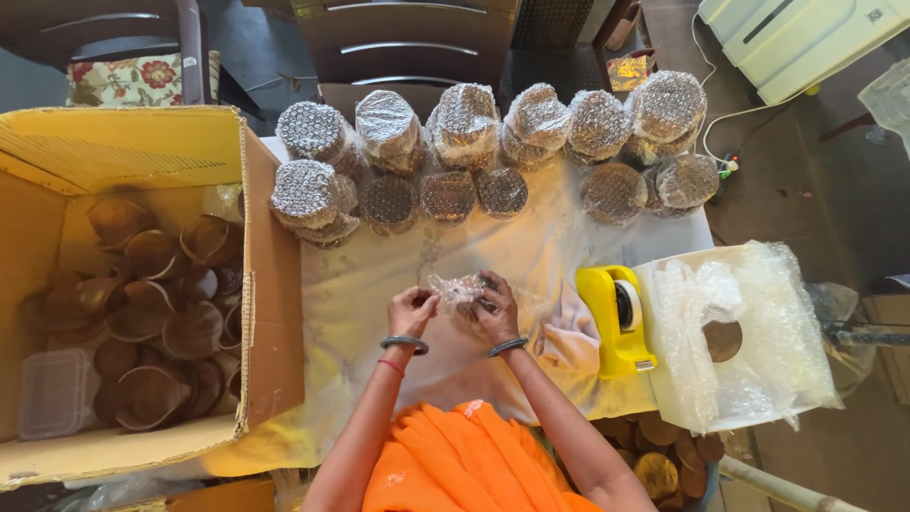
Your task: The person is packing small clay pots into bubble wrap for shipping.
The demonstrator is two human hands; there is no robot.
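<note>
My left hand (411, 309) and my right hand (496, 308) meet over the table (379, 275), both gripping a small item wrapped in clear bubble wrap (457, 289). The wrap is bunched between the fingers and hides what is inside. Both wrists wear dark bangles; the left also has a red thread. Just right of my right hand a loose sheet of wrap (559, 327) lies flat, and beyond it stands a yellow tape dispenser (616, 318).
Several bubble-wrapped round bundles (464, 142) line the table's far edge. An open cardboard box (123, 284) on the left holds several brown bowls and a clear plastic container (55, 393). A bubble-wrap roll (735, 337) sits at right. Chairs stand behind.
</note>
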